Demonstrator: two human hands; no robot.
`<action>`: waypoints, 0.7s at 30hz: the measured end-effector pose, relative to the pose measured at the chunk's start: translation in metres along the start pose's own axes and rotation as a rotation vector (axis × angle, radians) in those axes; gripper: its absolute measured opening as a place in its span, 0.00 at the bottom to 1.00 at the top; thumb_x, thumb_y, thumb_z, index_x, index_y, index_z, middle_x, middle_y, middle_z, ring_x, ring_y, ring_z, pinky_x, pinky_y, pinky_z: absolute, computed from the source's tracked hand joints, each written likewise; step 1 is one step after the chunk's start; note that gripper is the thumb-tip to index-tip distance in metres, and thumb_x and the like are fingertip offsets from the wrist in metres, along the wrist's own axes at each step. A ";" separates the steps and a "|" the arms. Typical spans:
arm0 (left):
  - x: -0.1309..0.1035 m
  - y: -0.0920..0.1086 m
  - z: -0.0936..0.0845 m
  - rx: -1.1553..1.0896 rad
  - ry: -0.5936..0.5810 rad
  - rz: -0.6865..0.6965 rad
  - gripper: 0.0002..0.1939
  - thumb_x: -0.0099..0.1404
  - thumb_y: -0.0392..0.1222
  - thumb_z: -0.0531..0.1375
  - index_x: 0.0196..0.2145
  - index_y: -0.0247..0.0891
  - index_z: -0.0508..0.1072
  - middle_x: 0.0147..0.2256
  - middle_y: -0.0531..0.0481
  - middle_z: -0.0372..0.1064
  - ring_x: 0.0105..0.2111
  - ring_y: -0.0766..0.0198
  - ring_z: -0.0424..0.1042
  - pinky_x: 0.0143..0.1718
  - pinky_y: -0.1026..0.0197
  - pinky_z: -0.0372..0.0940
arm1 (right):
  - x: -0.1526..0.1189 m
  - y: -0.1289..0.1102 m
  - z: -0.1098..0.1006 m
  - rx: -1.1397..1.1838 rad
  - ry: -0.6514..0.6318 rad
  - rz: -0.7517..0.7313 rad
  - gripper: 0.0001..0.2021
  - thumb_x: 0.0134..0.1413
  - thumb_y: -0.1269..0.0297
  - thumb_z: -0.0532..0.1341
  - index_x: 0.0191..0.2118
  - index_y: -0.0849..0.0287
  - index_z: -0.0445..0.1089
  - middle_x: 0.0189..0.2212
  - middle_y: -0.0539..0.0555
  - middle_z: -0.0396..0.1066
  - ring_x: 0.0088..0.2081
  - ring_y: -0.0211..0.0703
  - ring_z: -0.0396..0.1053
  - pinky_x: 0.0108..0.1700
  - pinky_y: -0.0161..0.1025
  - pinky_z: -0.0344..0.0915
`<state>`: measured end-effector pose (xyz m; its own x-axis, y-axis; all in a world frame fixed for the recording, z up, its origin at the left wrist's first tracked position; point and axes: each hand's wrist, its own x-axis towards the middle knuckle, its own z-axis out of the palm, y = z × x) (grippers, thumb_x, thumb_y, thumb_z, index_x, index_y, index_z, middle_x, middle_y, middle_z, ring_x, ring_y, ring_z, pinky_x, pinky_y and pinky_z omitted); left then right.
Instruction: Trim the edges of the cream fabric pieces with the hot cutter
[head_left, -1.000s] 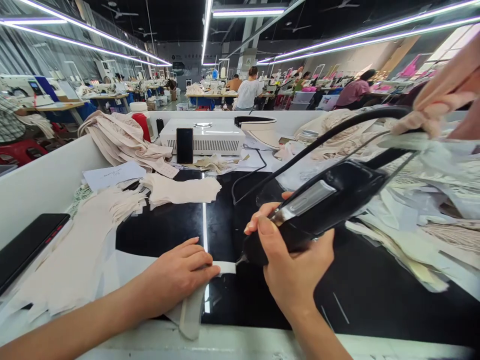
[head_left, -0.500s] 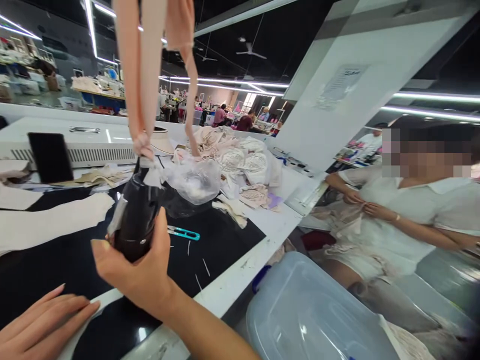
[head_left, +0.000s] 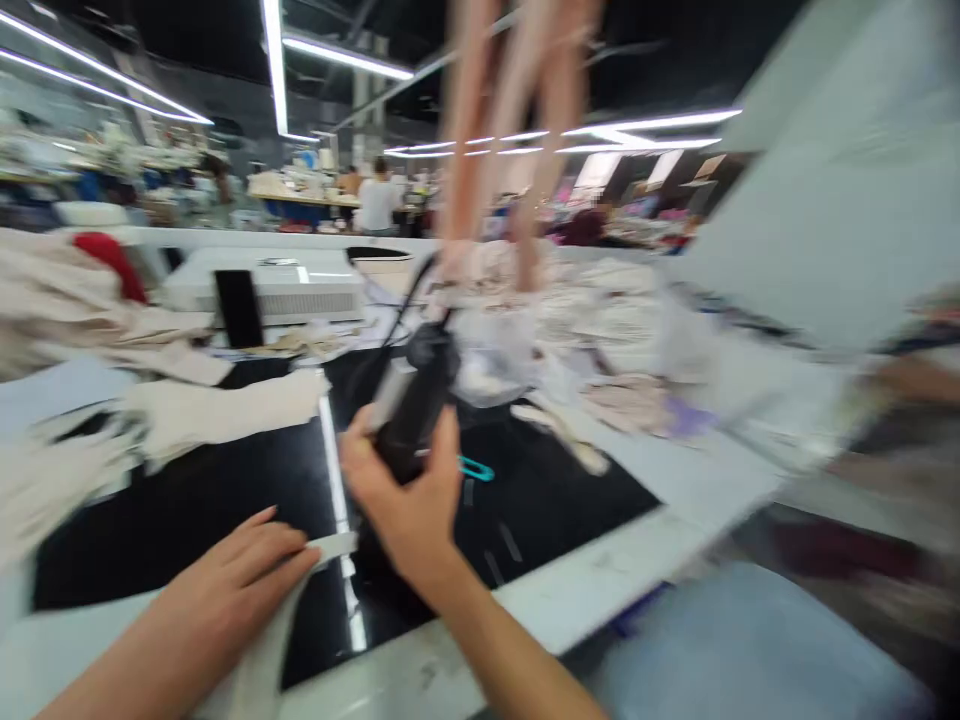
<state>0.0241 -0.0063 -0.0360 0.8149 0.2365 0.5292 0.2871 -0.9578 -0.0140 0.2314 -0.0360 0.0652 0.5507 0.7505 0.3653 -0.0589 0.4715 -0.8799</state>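
Observation:
My right hand (head_left: 416, 500) is wrapped round a black handheld tool (head_left: 412, 400), held upright above the black mat (head_left: 555, 510). A cord rises from the tool's top, beside peach fabric strips (head_left: 487, 130) hanging from above. Lower left, my left hand (head_left: 247, 570) lies palm down, its fingers over a narrow white strip (head_left: 334, 547) at the mat's front. Whether it pinches the strip is not clear; the fingers look stretched and flat. Right of the tool lie small turquoise snips (head_left: 477, 469). The view is blurred.
Cream fabric pieces (head_left: 232, 405) lie at the left. A dark phone (head_left: 238, 308) leans on a white vented box (head_left: 315, 295). Behind the mat are a clear plastic bag (head_left: 491, 365) and piled pale garments (head_left: 615, 310). A translucent bin (head_left: 750, 650) stands lower right.
The view has swung left, so the table has shifted rightward and the seated person is mostly out of frame. More of my left hand and forearm shows; my right hand still holds the tool.

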 end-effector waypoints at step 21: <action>0.024 0.015 -0.013 -0.050 -0.134 -0.110 0.14 0.81 0.30 0.53 0.59 0.34 0.73 0.49 0.44 0.77 0.50 0.58 0.77 0.69 0.46 0.67 | 0.011 0.014 0.003 0.220 -0.106 -0.148 0.21 0.49 0.72 0.75 0.47 0.52 0.72 0.28 0.42 0.79 0.21 0.39 0.71 0.22 0.38 0.71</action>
<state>0.0408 -0.0171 -0.0124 0.8407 0.3570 0.4071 0.3556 -0.9310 0.0820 0.2339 -0.0201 0.0580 0.4776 0.7046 0.5249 -0.1697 0.6602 -0.7317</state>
